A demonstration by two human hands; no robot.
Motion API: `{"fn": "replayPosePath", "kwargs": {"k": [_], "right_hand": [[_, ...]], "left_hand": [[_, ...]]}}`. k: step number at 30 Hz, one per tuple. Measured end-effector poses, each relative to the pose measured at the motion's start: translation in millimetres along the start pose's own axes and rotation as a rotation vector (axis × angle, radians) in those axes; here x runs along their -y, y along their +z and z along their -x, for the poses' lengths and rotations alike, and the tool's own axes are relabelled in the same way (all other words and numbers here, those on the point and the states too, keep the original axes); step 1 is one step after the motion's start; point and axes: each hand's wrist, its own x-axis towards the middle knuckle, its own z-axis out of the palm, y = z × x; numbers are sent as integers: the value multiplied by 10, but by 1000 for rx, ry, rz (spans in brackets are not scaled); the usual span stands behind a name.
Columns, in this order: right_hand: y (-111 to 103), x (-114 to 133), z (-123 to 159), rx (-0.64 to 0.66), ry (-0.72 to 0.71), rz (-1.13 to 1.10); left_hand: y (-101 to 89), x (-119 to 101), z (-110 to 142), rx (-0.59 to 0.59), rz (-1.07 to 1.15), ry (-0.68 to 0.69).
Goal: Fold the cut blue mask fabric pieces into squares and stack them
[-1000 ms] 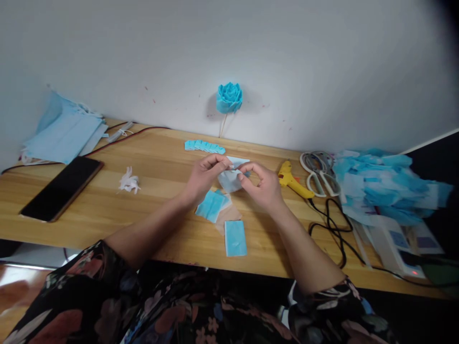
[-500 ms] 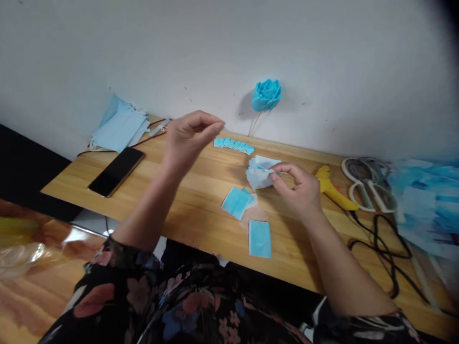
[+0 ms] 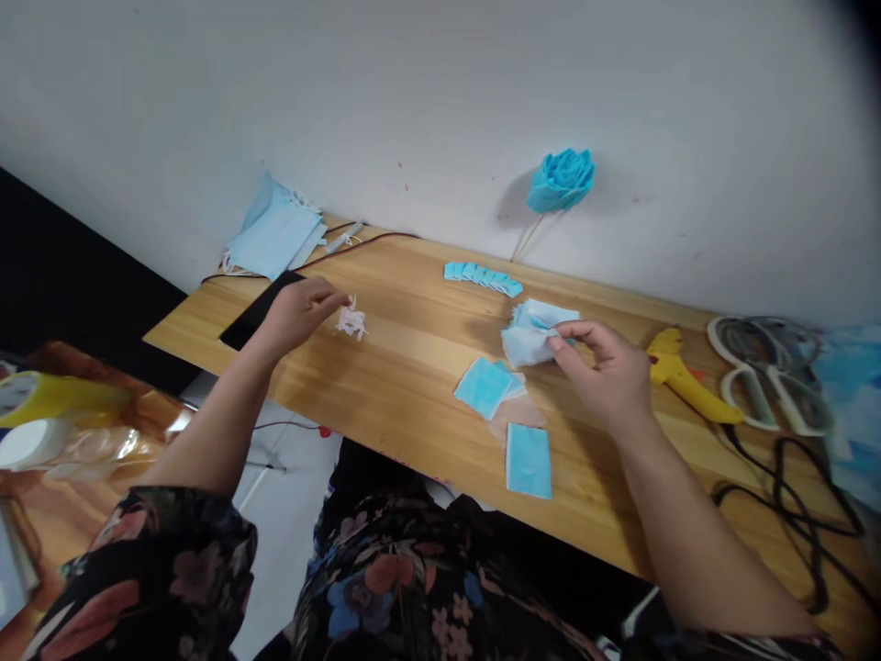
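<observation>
My right hand (image 3: 609, 372) pinches the edge of a bundle of thin pale-blue and white mask fabric (image 3: 527, 344) held just over the table. My left hand (image 3: 303, 312) is on the left side, its thumb and fingers pressed together at the top of a small heap of white scraps (image 3: 351, 322). Whether a scrap is between those fingertips is too small to tell. Below the bundle lie blue fabric squares (image 3: 482, 386) overlapping a pale sheet, and another blue rectangle (image 3: 529, 462) nearer me. Behind, small folded blue pieces (image 3: 482, 277) form a row.
A blue fabric flower (image 3: 561, 182) on thin stems leans against the wall. Right are a yellow glue gun (image 3: 695, 381) with black cord, white-handled scissors (image 3: 747, 404) and blue material (image 3: 857, 386). Left are face masks (image 3: 275, 239) and a dark phone (image 3: 240, 326).
My left hand has moved left and down from mid-air to the white scraps, which now show. My right hand keeps its pinch on the fabric bundle. The view has shifted left.
</observation>
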Motion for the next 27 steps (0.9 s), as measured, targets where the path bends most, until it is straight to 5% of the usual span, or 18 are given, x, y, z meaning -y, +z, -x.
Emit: {"fn": "replayPosePath", "kwargs": {"k": [3, 11, 20, 27], "right_hand": [[8, -22, 3, -14, 7, -14], [0, -37, -1, -39, 22, -21], [-25, 21, -16, -36, 17, -59], [-33, 27, -25, -54, 21, -77]], "left_hand": [[27, 58, -21, -60, -11, 23], [-16, 86, -54, 20, -59, 179], [12, -217, -125, -35, -24, 25], [-84, 59, -88, 91, -182, 213]]}}
